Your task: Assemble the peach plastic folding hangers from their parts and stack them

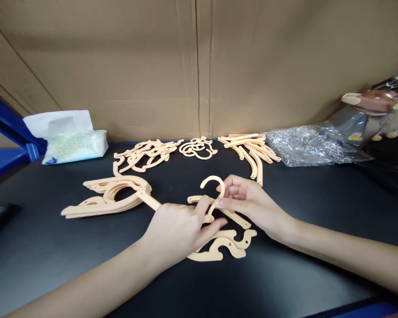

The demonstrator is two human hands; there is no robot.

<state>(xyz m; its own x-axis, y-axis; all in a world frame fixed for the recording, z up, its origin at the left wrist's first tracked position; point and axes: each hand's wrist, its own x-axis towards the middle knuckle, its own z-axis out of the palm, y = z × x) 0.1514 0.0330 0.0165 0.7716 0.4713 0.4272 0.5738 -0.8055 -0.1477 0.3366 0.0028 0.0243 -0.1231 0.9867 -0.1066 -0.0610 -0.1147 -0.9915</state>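
Above the middle of the dark table (295, 256), I hold a light-coloured hook (223, 187) upright, its open curve at the top. My right hand (247, 198) pinches the stem between thumb and curled fingers. My left hand (179, 225) is closed over a flat strip (149, 201); one end protrudes beyond the knuckles, the remainder is covered. The hook's base sits between my left index finger and thumb; I cannot tell whether it is joined to the strip.

Handling: the hook appears to be light, moulded plastic, stiff enough to keep its shape. The surface looks smooth, so a loose pinch could let it rotate. The narrow curve is probably the weakest section; avoid levering on it. Take hold low on the stem, near the base. Grasp the strip, likely equally light and rigid, along its flat faces.

Surroundings: a second strip (240, 219) extends behind the hook; whether it touches the table is unclear. Curved pieces (212, 256) lie on the near side of my hands. A stack of shaped arms (102, 208) rests to the left.
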